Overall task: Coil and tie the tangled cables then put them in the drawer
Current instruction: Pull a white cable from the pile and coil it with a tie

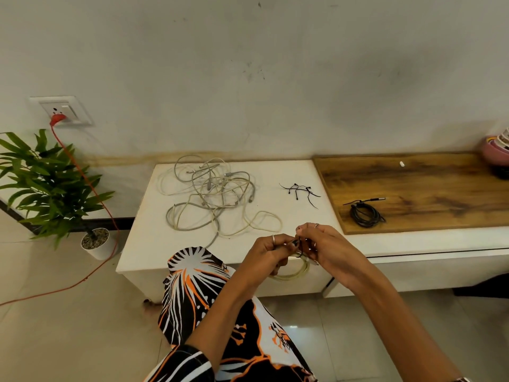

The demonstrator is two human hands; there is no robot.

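Note:
My left hand [271,250] and my right hand [325,248] meet in front of the white cabinet's near edge. Together they hold a small coil of pale cable [293,272] that hangs below the fingers, with a thin black tie [298,245] pinched between the fingertips of both hands. A tangle of white and grey cables [214,195] lies spread on the white cabinet top [275,166]. Several loose black ties [301,190] lie to its right. A coiled black cable [365,213], tied, rests on the wooden board [427,188].
A potted plant [52,186] stands on the floor at the left, with an orange cord [91,186] running from the wall socket [62,110] down across the floor. Stacked bowls [498,153] sit at the far right. The cabinet front [413,268] stretches below the board.

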